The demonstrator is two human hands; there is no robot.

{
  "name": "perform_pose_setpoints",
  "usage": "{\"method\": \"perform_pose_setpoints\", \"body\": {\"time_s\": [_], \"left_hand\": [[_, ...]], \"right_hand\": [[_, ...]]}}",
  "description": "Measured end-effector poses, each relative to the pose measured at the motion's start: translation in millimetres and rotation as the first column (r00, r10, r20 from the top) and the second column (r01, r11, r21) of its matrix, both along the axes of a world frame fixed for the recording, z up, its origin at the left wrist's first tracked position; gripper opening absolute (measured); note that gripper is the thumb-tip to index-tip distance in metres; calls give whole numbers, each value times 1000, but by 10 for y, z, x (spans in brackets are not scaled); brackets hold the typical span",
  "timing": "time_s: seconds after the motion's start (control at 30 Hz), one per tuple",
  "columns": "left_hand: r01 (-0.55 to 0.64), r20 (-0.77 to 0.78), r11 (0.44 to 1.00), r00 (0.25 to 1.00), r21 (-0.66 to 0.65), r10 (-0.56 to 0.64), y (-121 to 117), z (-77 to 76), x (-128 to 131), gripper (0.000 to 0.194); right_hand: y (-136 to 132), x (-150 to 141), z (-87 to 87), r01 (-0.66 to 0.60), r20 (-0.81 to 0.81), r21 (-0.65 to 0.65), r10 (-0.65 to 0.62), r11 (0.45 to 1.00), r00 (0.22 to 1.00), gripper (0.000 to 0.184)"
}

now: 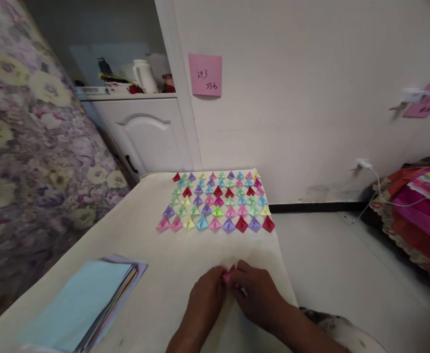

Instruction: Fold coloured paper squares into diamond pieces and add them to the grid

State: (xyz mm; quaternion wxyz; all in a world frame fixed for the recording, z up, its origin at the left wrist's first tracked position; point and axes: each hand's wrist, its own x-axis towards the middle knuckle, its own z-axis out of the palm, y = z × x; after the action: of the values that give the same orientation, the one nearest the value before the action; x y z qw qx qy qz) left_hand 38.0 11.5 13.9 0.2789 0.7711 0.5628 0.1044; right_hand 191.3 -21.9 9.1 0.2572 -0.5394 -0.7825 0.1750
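Because the pink paper piece (228, 276) is small, the left hand (208, 289) and right hand (257, 293) pinch it between fingertips, probably for control, low over the tabletop (137, 240), between the paper stack (84, 294) and the rowed folded shapes (218, 201).

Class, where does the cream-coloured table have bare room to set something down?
Bare: left of the multicoloured folded-paper rows, beyond the blue-topped paper stack; also between those rows and the left hand and right hand pinching folded pink paper. Crowded: far right of the table.
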Motion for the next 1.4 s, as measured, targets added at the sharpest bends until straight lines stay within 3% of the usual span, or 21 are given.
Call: {"method": "perform_pose_setpoints", "body": {"time_s": [0.23,0.37,0.47,0.73,0.97,1.27,1.4], "left_hand": [[-28,-23,1000,999,-13,28,19,-101,-10,35],[-24,-38,1000,999,-4,24,-5,-81,7,33],[-29,-36,1000,999,-2,29,-25,-54,22,32],[-27,-42,1000,999,-10,27,-14,-65,24,32],[-17,-36,1000,999,-15,16,-9,-46,19,32],[-29,-51,999,998,-28,27,9,-49,24,33],[-14,-52,1000,999,-26,13,21,-47,35,32]], "right_hand": [[164,615,90,0,-9,4,0,1000,1000,12],[266,1026,55,42,0,29,-42,999,999,13],[318,1175,27,73,52,62,-76,995,996,14],[407,1222,-28,60,79,68,-66,996,995,18],[358,1311,-108,212,-25,5,-211,977,977,21],[291,1049,-189,286,-137,-92,-297,954,945,7],[293,1026,-223,298,-133,-81,-307,951,943,11]]}}
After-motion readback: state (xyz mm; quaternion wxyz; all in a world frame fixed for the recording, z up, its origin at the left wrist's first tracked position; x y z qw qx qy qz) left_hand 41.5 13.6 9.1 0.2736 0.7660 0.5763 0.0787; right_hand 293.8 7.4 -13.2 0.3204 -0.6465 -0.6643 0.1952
